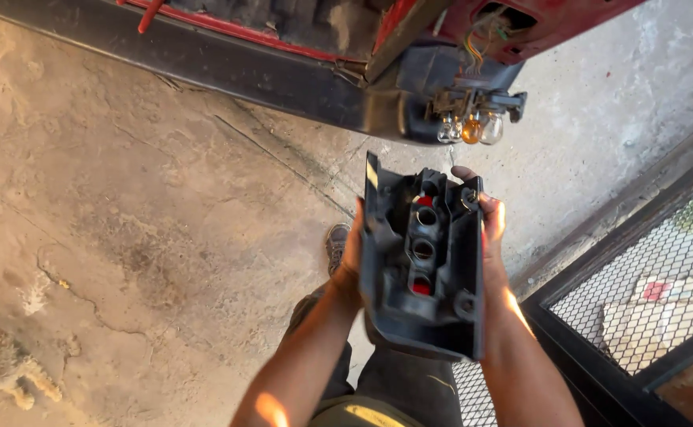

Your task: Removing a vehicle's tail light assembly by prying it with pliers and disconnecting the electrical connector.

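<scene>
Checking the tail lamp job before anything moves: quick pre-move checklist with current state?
1. Lamp housing held on both sides by left hand and right hand: ok.
2. Housing sockets face the camera, unobstructed: ok.
3. Bulb holder hangs by its wires from the vehicle's rear corner, apart from the housing: ok.
4. Three bulbs seated in holder: ok.
5. Bulb filaments intact: cannot tell.
6. Shoe on concrete floor, nothing underfoot: ok.

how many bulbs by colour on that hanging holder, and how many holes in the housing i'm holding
clear bulbs: 2
amber bulb: 1
holes in the housing: 4
total: 7
</scene>
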